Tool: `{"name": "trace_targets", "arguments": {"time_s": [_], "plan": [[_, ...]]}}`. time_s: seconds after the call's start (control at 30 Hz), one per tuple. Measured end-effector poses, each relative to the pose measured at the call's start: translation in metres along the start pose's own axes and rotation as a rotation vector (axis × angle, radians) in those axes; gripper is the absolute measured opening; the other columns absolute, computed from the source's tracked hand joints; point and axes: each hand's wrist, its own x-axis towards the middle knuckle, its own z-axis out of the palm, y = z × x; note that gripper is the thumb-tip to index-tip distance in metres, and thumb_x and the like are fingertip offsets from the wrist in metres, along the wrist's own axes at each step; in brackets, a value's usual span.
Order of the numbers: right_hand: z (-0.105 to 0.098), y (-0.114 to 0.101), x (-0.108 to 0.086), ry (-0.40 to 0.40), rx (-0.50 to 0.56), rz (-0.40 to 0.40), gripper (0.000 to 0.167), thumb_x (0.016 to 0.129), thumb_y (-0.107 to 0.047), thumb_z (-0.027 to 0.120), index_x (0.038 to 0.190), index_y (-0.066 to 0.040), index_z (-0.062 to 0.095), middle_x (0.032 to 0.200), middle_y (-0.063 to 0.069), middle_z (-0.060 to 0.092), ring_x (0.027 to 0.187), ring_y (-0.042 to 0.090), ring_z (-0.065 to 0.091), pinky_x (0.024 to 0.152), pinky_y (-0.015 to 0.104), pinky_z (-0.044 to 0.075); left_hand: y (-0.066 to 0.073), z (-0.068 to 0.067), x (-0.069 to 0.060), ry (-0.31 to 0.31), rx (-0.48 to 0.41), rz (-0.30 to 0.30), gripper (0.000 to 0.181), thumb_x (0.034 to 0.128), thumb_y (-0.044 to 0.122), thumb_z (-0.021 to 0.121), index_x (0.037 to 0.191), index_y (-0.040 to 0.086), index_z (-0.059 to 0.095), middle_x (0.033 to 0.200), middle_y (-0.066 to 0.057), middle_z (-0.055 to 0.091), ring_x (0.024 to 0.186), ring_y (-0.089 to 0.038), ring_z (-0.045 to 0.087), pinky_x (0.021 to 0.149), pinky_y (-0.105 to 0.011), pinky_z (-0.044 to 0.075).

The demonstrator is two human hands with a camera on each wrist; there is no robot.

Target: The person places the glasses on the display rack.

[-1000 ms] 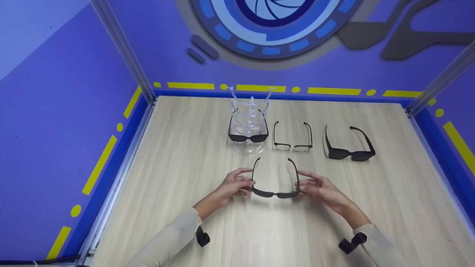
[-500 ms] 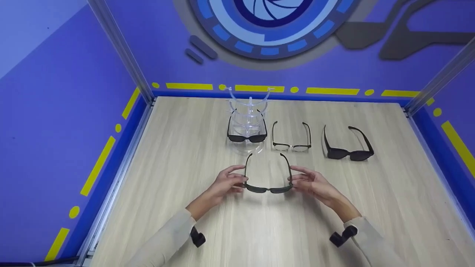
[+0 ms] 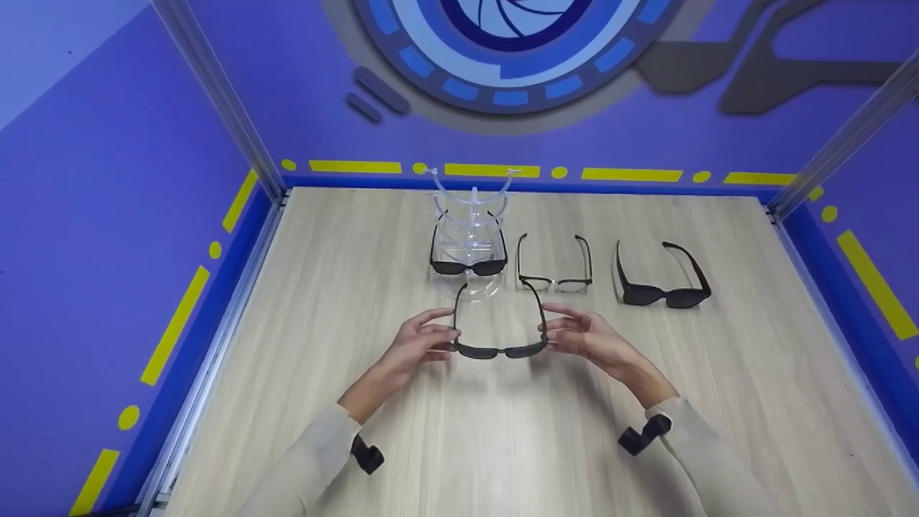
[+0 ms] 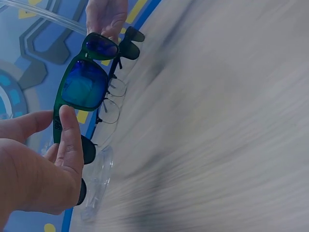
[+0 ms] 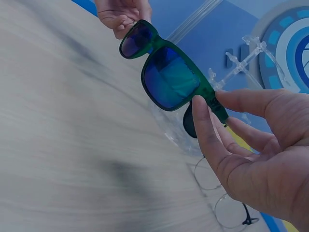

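A pair of sunglasses (image 3: 477, 352) hangs above the table between my two hands, temples unfolded and pointing away from me. Its frame looks dark green and its lenses mirrored blue in the left wrist view (image 4: 84, 84). With thumb and fingers my left hand (image 3: 413, 345) pinches the left hinge end. Likewise the right hand (image 3: 592, 341) pinches the right hinge end, seen closely in the right wrist view (image 5: 270, 140). Just beyond stands a clear eyewear display stand (image 3: 474, 197) with several tiers; black sunglasses (image 3: 469, 268) sit on its low tier.
Right of the stand lie clear-lens eyeglasses (image 3: 554, 283), and farther right a larger pair of black sunglasses (image 3: 664, 296), both with temples open. The wooden table (image 3: 344, 251) is bounded by blue panels (image 3: 108, 215) at the back and sides.
Both hands have carried the sunglasses forward and to the left, closer to the stand. The view has shifted slightly; the other eyewear has stayed in place.
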Motion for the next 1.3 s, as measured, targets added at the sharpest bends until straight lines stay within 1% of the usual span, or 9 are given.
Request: {"name": "trace_targets", "arguments": {"time_s": [0.13,0.27,0.37,0.5,0.67,0.87,1.03,1.3], "plan": [[-0.001,-0.013,0.005,0.009,-0.019,-0.011,0.068,0.096,0.002,0.065,0.156,0.004,0.032,0.122,0.008,0.069,0.108,0.017,0.071,0.098,0.033,0.058,0.006,0.000,0.000,0.007,-0.015,0.019,0.057,0.0920,0.007,0.073,0.145,0.005,0.052,0.095,0.002,0.074,0.077,-0.010,0.072,0.071,-0.024,0.061],[0.000,-0.025,0.009,0.024,-0.031,-0.015,0.066,0.095,0.003,0.065,0.154,0.004,0.035,0.117,0.006,0.068,0.104,0.014,0.070,0.097,0.033,0.058,0.011,0.000,0.000,0.010,-0.012,0.034,0.057,0.0925,0.008,0.073,0.146,0.006,0.052,0.096,0.003,0.075,0.081,-0.010,0.073,0.074,-0.025,0.061],[0.001,-0.031,0.012,0.019,-0.030,-0.012,0.065,0.095,0.004,0.065,0.153,0.005,0.036,0.115,0.005,0.068,0.104,0.014,0.070,0.097,0.033,0.058,0.016,-0.001,-0.001,0.026,-0.003,0.054,0.056,0.0926,0.008,0.073,0.145,0.007,0.053,0.096,0.004,0.075,0.081,-0.010,0.072,0.075,-0.026,0.061],[0.003,-0.036,0.016,0.003,-0.030,-0.024,0.063,0.095,0.005,0.064,0.152,0.006,0.038,0.115,0.005,0.068,0.104,0.015,0.070,0.097,0.033,0.058,0.023,-0.003,-0.002,0.041,0.004,0.079,0.055,0.0928,0.007,0.072,0.144,0.007,0.054,0.096,0.004,0.075,0.081,-0.010,0.072,0.074,-0.025,0.060],[0.004,-0.041,0.018,-0.008,-0.010,-0.040,0.061,0.096,0.008,0.060,0.152,0.009,0.036,0.113,0.004,0.068,0.102,0.014,0.070,0.096,0.033,0.059,0.032,-0.003,-0.001,0.041,-0.001,0.087,0.055,0.0932,0.006,0.072,0.145,0.006,0.054,0.098,0.003,0.077,0.081,-0.009,0.072,0.073,-0.024,0.060],[0.005,-0.046,0.019,0.011,-0.014,-0.043,0.062,0.095,0.008,0.062,0.151,0.008,0.037,0.111,0.003,0.067,0.099,0.013,0.070,0.095,0.033,0.059,0.039,-0.003,0.001,0.049,-0.006,0.087,0.054,0.0937,0.006,0.071,0.145,0.007,0.054,0.098,0.004,0.076,0.079,-0.010,0.072,0.073,-0.024,0.059],[0.008,-0.052,0.023,0.017,-0.007,-0.048,0.063,0.095,0.009,0.060,0.152,0.009,0.035,0.111,0.003,0.067,0.099,0.013,0.070,0.096,0.033,0.059,0.046,-0.004,0.003,0.052,-0.023,0.110,0.053,0.0954,0.003,0.068,0.146,0.005,0.053,0.095,0.006,0.077,0.079,-0.010,0.071,0.071,-0.023,0.058],[0.012,-0.060,0.032,0.037,-0.008,-0.038,0.063,0.095,0.010,0.057,0.154,0.005,0.035,0.116,0.007,0.065,0.102,0.015,0.070,0.096,0.033,0.058,0.051,-0.008,0.005,0.089,-0.025,0.136,0.046,0.0974,0.005,0.066,0.143,0.007,0.057,0.099,0.004,0.076,0.083,-0.012,0.069,0.072,-0.023,0.057]]}}
